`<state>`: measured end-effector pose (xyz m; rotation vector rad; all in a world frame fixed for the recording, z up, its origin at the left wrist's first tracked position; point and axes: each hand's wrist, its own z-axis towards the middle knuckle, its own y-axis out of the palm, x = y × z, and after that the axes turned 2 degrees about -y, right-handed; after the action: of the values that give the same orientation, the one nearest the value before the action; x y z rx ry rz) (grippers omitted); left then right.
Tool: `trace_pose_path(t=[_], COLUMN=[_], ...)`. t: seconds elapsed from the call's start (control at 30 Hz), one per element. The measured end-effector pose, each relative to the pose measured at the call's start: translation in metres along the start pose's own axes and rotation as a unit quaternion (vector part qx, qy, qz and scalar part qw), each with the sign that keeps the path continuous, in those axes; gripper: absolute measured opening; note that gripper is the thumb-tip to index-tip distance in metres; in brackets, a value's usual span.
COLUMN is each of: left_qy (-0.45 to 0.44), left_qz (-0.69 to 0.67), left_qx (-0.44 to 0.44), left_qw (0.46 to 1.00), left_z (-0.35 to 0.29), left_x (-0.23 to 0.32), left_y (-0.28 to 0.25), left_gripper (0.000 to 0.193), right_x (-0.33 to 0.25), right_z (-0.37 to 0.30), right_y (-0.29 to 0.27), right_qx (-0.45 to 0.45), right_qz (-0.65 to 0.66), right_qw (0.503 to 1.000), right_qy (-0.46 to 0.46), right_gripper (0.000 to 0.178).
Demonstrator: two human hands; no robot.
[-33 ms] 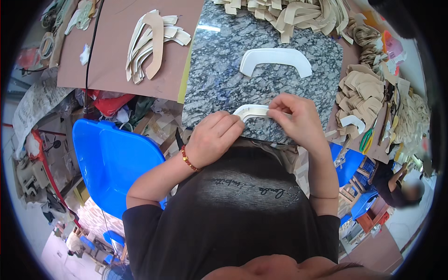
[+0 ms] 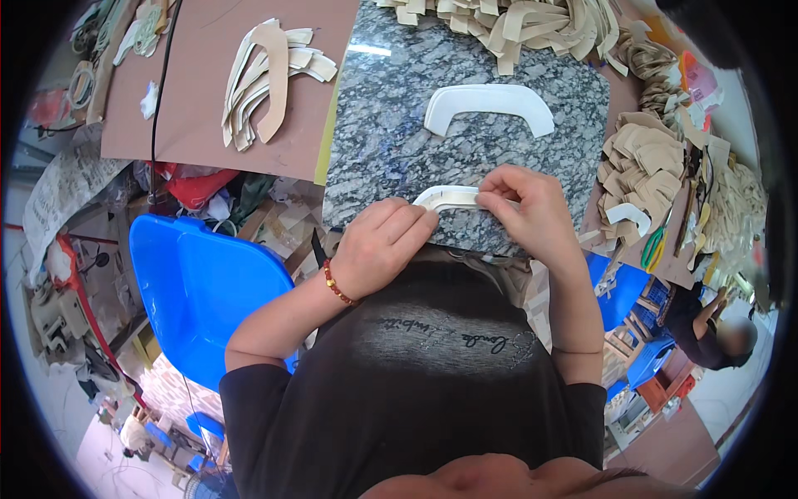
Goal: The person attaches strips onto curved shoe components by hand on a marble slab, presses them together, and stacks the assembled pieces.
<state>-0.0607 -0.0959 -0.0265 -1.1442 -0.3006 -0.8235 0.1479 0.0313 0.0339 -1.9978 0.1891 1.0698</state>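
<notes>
Near the front edge of the speckled stone slab (image 2: 374, 141), a curved white-and-cream strip (image 2: 453, 197) lies between my two hands. My left hand (image 2: 391, 239) rests over its left end, fingers bent down together on it. At the right end my right hand (image 2: 525, 206) pinches the strip between thumb and fingertips. Both ends are hidden under my fingers. Farther back on the slab sits a stack of white arched pieces (image 2: 490, 101), apart from my hands.
Piles of beige curved pieces (image 2: 532, 29) lie along the slab's far edge, with more beige pieces (image 2: 640, 166) at the right. Arched strips (image 2: 273, 83) fan out on the brown table to the left. Green-handled scissors (image 2: 654, 248) lie right. A blue basin (image 2: 199, 283) stands left.
</notes>
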Motion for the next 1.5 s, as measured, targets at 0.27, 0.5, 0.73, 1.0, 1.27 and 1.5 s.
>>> trace_pose_path(t=[0.27,0.5,0.73,1.0,1.27,1.5], left_qy=[-0.033,0.072,0.088,0.099,0.097,0.121], left_qz=[0.11,0.102,0.177,0.227,0.226,0.21], left_qx=[-0.119,-0.115,-0.148,-0.197,-0.193,-0.17], left_qw=[0.986,0.985,0.969,0.948,0.95,0.955], left_z=[0.025,0.043,0.049,0.063,0.071,0.08], left_x=[0.014,0.009,0.01,0.02,0.027,0.024], left_y=[0.001,0.009,0.012,0.012,0.03,0.035], left_gripper=[0.041,0.043,0.048,0.061,0.056,0.047], right_x=[0.012,0.025,0.048,0.041,0.045,0.059], right_z=[-0.001,-0.022,-0.049,-0.043,-0.041,-0.043], right_y=[0.004,-0.002,-0.007,-0.007,-0.007,-0.047], right_qx=[0.04,0.099,0.172,0.17,0.199,0.13], right_qz=[-0.047,-0.116,0.133,0.125,0.073,-0.22], right_qw=[0.998,0.988,0.974,0.974,0.974,0.961], right_qy=[-0.026,0.014,0.066,0.088,0.085,0.105], right_gripper=[0.013,0.024,0.015,0.013,0.014,0.041])
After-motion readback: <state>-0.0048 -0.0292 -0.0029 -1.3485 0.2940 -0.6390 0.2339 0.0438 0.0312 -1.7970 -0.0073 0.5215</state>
